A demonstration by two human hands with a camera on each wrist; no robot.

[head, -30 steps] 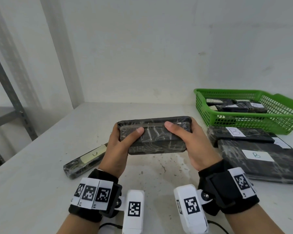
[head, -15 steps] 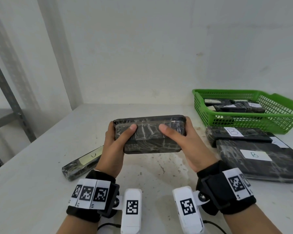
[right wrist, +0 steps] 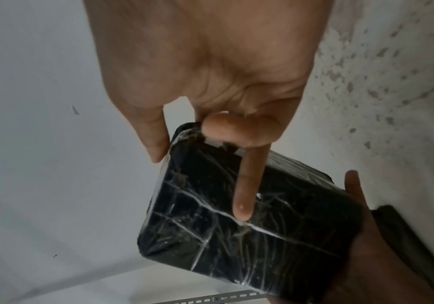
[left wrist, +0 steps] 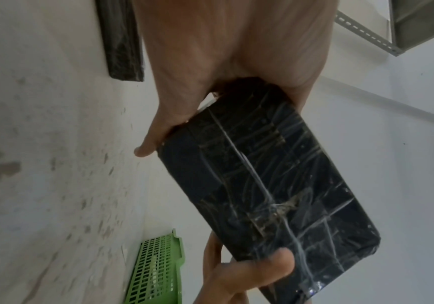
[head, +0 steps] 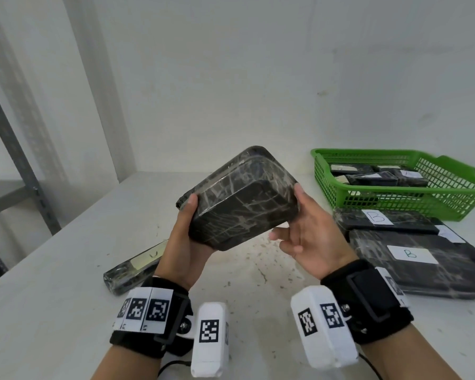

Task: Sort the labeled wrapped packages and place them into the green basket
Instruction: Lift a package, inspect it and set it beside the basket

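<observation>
Black plastic under clear, creased film: the wrapped package (head: 240, 200) is held tilted above the table (head: 66, 283) in the head view. The left hand (head: 187, 244) cups its lower left corner, thumb on the near face. The right hand (head: 306, 242) grasps the right end, thumb at the upper edge, fingers beneath. Beyond the right fingertips stands the green basket (head: 450, 200) with packages inside; two packages marked B (head: 412, 255) lie just right of that hand, and a slim labelled package (head: 133, 266) lies left of the left wrist.

From the left wrist, the left fingers (left wrist: 156, 135) curl round the package's near end, and a right fingertip (left wrist: 275, 261) presses its far end.

From the right wrist, one straight finger (right wrist: 246, 185) lies along the film while the thumb (right wrist: 156, 131) clamps the edge.
</observation>
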